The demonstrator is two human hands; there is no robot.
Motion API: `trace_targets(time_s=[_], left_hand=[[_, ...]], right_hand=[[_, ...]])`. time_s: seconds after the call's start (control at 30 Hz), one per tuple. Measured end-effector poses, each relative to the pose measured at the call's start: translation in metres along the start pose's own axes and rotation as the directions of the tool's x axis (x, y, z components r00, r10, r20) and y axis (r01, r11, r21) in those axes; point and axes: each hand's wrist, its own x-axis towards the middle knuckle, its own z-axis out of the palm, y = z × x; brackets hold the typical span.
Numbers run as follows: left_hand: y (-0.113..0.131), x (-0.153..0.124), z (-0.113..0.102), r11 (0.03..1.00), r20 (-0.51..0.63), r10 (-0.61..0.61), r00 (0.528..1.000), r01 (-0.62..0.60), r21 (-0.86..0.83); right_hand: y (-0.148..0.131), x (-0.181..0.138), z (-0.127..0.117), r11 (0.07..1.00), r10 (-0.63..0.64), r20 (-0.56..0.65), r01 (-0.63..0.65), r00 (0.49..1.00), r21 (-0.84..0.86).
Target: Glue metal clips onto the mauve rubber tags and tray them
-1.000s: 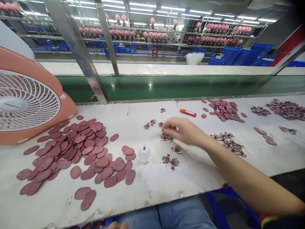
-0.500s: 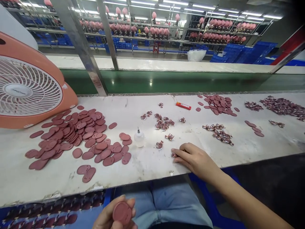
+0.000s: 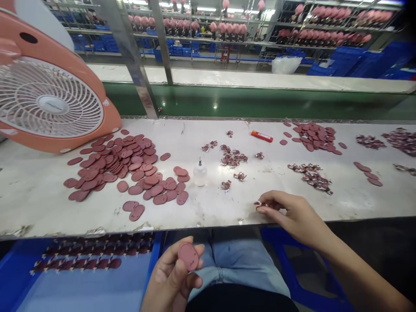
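Left hand [image 3: 172, 277] is gripping an oval disc [image 3: 188, 256] over the lap; right hand [image 3: 292, 214] is pinching a small charm [image 3: 260, 203] at the worktop [image 3: 227, 208] edge, five o'clock from the bottle [image 3: 199, 173]. Loose pinch risks dropping it.

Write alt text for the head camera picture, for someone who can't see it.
A seated person's left hand holds a dark red oval leather patch above their lap, while the right hand pinches a small patterned bow-shaped trim piece at the white worktable's near edge. A heap of matching red oval patches, a small clear glue bottle and an orange-and-white desk fan lie beyond.
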Motion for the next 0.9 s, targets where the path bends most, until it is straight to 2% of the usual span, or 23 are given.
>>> trace_targets(time_s=[0.07, 0.13, 0.27, 0.37, 0.47, 0.9], left_hand=[[0.0, -0.004, 0.003, 0.999, 0.037, -0.04, 0.998, 0.041, -0.015], [0.0, -0.006, 0.004, 0.997, 0.071, -0.077, 0.994, 0.079, -0.024], [-0.005, -0.007, -0.002, 0.99, 0.158, -0.138, 0.978, 0.138, 0.01], [-0.008, -0.005, -0.009, 0.987, 0.274, -0.162, 0.948, 0.154, 0.051], [-0.009, -0.004, -0.012, 0.985, 0.321, -0.169, 0.932, 0.154, 0.073], [-0.01, -0.002, -0.009, 0.981, 0.357, -0.196, 0.913, 0.182, 0.073]], right_hand=[[-0.015, -0.005, 0.005, 0.991, 0.023, 0.012, -0.024, 1.0, 0.134], [-0.035, -0.01, 0.012, 0.958, 0.028, 0.077, -0.048, 0.997, 0.282], [-0.074, -0.013, 0.025, 0.825, -0.009, 0.182, -0.096, 0.983, 0.556], [-0.09, -0.009, 0.033, 0.842, -0.119, 0.184, 0.001, 0.976, 0.54], [-0.096, -0.003, 0.038, 0.848, -0.214, 0.204, 0.078, 0.955, 0.524], [-0.092, 0.003, 0.038, 0.886, -0.277, 0.245, 0.148, 0.929, 0.44]])
